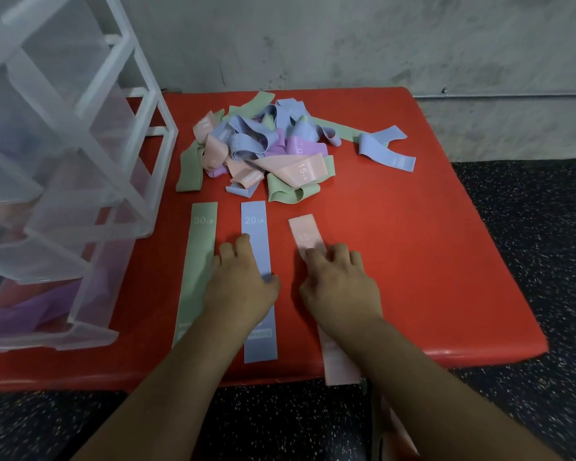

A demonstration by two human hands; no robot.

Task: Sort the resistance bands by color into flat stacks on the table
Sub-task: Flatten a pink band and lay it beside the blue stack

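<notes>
red table (396, 244) by grey wall (379, 44): you are pressing right hand (340, 284), fingertips bent, clasping nothing, onto pink band (303, 231), likely smoothing it flat; near end overhanging table edge. left hand (243, 281), fingers relaxed, resting on blue band (254, 221), steadying it beside green band (200, 247). unsorted pile (263, 148) lying behind.

Right side of the red tabletop (429, 247) is wide open, easy way in. Left edge is walled off by a tall clear plastic drawer unit (64, 161). A tangled heap of pastel elastic bands (256, 151) clogs the back middle, loose blue looped band (378, 150) just right of it.
</notes>
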